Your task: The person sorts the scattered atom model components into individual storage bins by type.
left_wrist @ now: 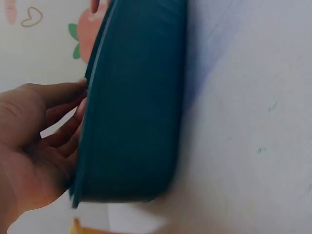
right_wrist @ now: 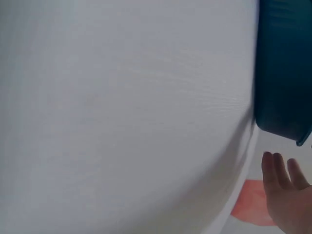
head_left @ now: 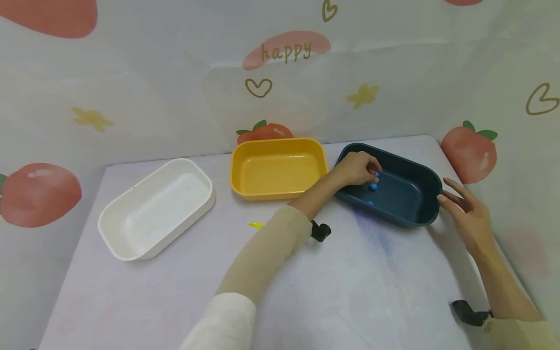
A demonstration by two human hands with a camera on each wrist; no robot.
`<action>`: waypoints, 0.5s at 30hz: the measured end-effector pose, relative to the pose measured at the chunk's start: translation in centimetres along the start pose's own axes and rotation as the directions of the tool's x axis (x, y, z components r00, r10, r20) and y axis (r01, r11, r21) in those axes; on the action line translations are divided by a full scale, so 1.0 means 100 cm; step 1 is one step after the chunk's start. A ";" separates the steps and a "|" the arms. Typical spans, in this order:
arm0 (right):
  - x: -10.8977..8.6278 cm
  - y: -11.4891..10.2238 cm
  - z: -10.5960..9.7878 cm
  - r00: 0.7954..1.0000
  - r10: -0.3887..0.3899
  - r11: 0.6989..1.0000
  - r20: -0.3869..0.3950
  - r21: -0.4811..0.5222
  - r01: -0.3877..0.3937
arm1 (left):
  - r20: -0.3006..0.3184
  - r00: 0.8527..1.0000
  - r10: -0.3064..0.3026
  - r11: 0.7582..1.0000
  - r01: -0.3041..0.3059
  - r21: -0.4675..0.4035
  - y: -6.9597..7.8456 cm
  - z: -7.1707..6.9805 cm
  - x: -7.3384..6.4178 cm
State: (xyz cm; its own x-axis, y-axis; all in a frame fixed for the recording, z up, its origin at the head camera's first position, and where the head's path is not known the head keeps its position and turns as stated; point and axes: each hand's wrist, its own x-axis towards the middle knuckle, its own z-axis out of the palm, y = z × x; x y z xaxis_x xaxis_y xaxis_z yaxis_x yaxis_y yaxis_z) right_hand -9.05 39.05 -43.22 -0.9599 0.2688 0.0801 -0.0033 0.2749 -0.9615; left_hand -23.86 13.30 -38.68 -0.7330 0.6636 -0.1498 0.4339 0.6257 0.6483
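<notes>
In the head view my left hand (head_left: 356,167) reaches over the near-left rim of a dark blue basin (head_left: 407,187). Its bent fingers pinch a small blue ball (head_left: 377,174). Below the fingertips, another small blue ball (head_left: 373,186) shows inside the basin, with a blue bit (head_left: 370,202) close by. From the left wrist, the basin's side wall (left_wrist: 134,107) hides the fingertips of that hand (left_wrist: 44,131). My right hand (head_left: 470,218) is beside the basin's right end, fingers spread and thumb by the rim; the right wrist view shows its fingers (right_wrist: 280,170) extended.
A yellow basin (head_left: 280,189) stands left of the blue one, and a white basin (head_left: 153,209) sits farther left. A small yellow piece (head_left: 255,225) lies on the white-covered table (head_left: 332,296), partly behind the left sleeve. Printed cloth (head_left: 175,73) hangs behind.
</notes>
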 end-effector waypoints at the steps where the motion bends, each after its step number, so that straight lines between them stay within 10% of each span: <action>1: 0.002 -0.002 0.001 1.000 -0.023 1.000 -0.008 0.009 0.023 | -0.006 1.000 0.013 1.000 -0.013 -0.008 -0.001 -0.002 -0.002; 7: 0.011 -0.019 0.008 0.991 -0.135 0.975 -0.018 -0.179 0.130 | -0.025 0.992 0.123 0.986 -0.125 -0.107 -0.011 -0.020 -0.027; 15: 0.019 -0.043 0.023 0.961 -0.276 0.942 0.013 -0.193 0.274 | -0.061 0.978 0.198 0.966 -0.206 -0.158 -0.023 -0.048 -0.066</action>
State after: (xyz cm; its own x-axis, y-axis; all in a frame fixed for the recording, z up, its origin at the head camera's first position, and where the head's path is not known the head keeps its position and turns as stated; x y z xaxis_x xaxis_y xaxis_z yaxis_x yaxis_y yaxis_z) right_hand -11.49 36.28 -39.58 -0.9250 0.1705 0.3395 -0.2117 0.5107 -0.8333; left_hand -22.54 5.54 -35.62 -0.6629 0.7482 0.0278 0.4871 0.4028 0.7749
